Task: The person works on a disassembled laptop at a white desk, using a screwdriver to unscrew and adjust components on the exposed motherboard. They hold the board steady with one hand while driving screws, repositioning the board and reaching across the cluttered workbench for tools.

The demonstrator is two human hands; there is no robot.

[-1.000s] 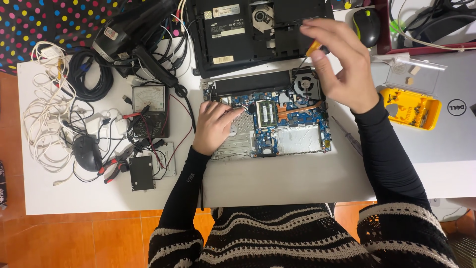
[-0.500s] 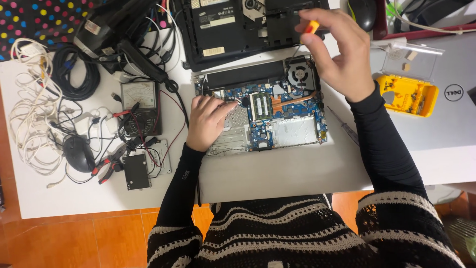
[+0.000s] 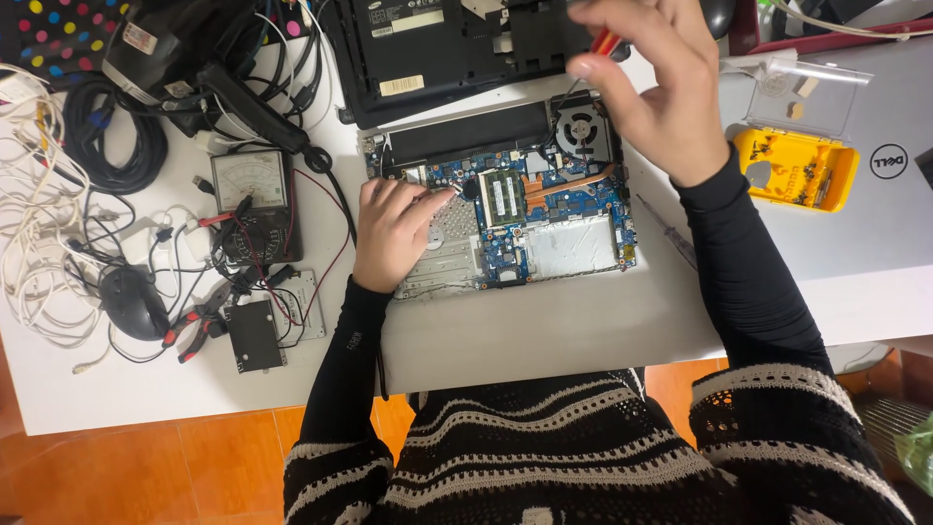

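Note:
An opened laptop (image 3: 525, 209) lies in front of me with its blue circuit board, fan and copper heat pipe bare. My left hand (image 3: 394, 228) rests on the board's left side, fingertips touching a spot near the memory module. My right hand (image 3: 656, 83) hovers above the fan at the laptop's far right corner, fingers closed on a small screwdriver with a red and orange handle (image 3: 604, 41). Most of the tool is hidden by my fingers.
The laptop's black bottom cover (image 3: 447, 49) lies beyond the board. A yellow screw box (image 3: 795, 167) sits on a closed grey laptop (image 3: 865, 214) at right. At left are an analogue multimeter (image 3: 251, 190), a mouse (image 3: 131, 301), pliers (image 3: 199, 326), a small drive (image 3: 255, 335) and tangled cables.
My right hand has lifted away from the fan toward the far edge with the screwdriver. The view has shifted slightly. My left hand stays on the board.

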